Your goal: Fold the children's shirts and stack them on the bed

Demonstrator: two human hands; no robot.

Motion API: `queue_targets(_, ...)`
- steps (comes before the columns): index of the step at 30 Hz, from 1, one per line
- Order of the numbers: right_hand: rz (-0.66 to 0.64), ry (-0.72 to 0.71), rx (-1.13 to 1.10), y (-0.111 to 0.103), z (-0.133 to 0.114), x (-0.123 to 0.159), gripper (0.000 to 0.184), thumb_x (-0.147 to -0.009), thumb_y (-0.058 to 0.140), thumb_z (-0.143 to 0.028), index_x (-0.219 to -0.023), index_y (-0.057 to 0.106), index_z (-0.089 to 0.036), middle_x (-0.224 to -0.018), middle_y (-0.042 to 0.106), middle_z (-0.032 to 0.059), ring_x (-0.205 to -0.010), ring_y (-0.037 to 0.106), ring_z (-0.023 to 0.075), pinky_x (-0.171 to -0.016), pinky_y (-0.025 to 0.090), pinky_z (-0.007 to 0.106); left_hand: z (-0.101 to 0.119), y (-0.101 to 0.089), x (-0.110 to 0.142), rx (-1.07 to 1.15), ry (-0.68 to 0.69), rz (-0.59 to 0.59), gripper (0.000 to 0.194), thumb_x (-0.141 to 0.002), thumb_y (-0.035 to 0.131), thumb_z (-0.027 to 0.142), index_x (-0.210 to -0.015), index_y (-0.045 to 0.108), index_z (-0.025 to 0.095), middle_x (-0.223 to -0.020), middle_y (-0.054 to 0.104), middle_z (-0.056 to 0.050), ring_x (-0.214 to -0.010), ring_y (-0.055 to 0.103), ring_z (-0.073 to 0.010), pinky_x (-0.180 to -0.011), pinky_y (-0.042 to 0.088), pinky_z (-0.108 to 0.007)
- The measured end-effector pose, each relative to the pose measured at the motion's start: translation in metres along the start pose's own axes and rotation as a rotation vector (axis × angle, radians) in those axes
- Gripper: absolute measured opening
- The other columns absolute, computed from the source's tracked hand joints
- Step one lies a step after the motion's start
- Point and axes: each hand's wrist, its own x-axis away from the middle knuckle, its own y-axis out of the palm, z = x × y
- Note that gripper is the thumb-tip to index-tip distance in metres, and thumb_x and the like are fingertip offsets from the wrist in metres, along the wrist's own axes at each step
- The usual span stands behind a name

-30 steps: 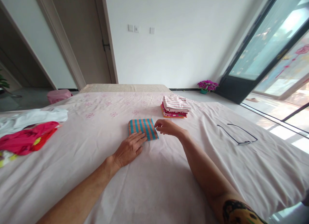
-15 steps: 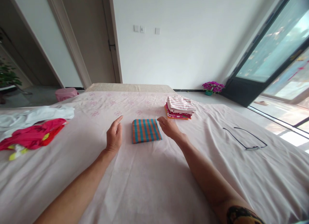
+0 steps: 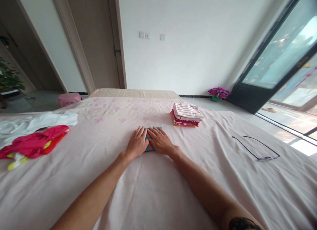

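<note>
A folded cloth with blue and orange stripes (image 3: pixel 150 147) lies flat on the pale pink bedsheet (image 3: pixel 153 190), mostly covered by my hands. My left hand (image 3: pixel 137 142) rests palm down on its left part, fingers stretched out. On its right part my right hand (image 3: pixel 160 141) lies flat in the same way, with the thumbs close together. Behind and to the right stands a neat stack of folded clothes (image 3: pixel 187 114), a white piece with red stripes on top.
Loose white clothes (image 3: pixel 42 122) and a crumpled red garment (image 3: pixel 37 142) lie at the left. Eyeglasses (image 3: pixel 267 158) with open temples rest on the right. Beyond the bed are a pink stool (image 3: pixel 69 98), purple flowers (image 3: pixel 219 92) and a door (image 3: pixel 95 38).
Both hands were off the cloth at its sides half a second ago; they have since come inward and down onto it. Earlier, only my left hand lay on it. The view has shifted slightly.
</note>
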Motion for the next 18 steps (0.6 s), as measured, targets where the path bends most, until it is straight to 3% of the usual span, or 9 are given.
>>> queue_targets(6,-0.034,0.111,-0.013,0.006,0.01,0.003,0.057,-0.104,0.034,-0.045,-0.154,0.034,-0.018,-0.161,0.029,0.0117,-0.149,0.024,0.0256,-0.121,0.02,0.045,-0.006,-0.005,0.003,-0.051,-0.042,-0.052,0.06,-0.095,0.044,0.035,-0.15,0.04,0.011,-0.159,0.033,-0.019,-0.148,0.029,-0.0342,-0.117,0.028,-0.056)
queue_targets(11,-0.066,0.263,-0.08,0.006,0.019,0.006,0.058,-0.104,0.032,-0.045,-0.156,0.03,-0.018,-0.163,0.026,0.0097,-0.151,0.02,0.0243,-0.121,0.017,0.045,-0.013,0.0,0.014,-0.038,-0.082,-0.013,0.066,-0.097,0.038,0.049,-0.152,0.035,0.013,-0.16,0.029,-0.022,-0.144,0.034,-0.0372,-0.113,0.028,-0.061)
queue_targets(13,-0.044,0.325,-0.106,0.004,0.021,0.008,0.055,-0.104,0.032,-0.042,-0.153,0.034,-0.017,-0.161,0.03,0.0105,-0.149,0.025,0.0232,-0.12,0.019,0.043,-0.016,0.001,0.023,-0.054,-0.091,0.013,0.07,-0.098,0.035,0.056,-0.154,0.032,0.015,-0.158,0.033,-0.023,-0.145,0.034,-0.0365,-0.114,0.026,-0.061)
queue_targets(18,0.053,0.517,-0.205,-0.008,0.026,0.01,0.05,-0.097,0.047,-0.033,-0.143,0.047,-0.016,-0.143,0.054,0.0145,-0.131,0.05,0.025,-0.109,0.037,0.037,-0.022,-0.001,0.04,-0.063,-0.078,0.014,0.074,-0.097,0.031,0.061,-0.156,0.028,0.017,-0.156,0.038,-0.02,-0.146,0.032,-0.0341,-0.116,0.021,-0.061)
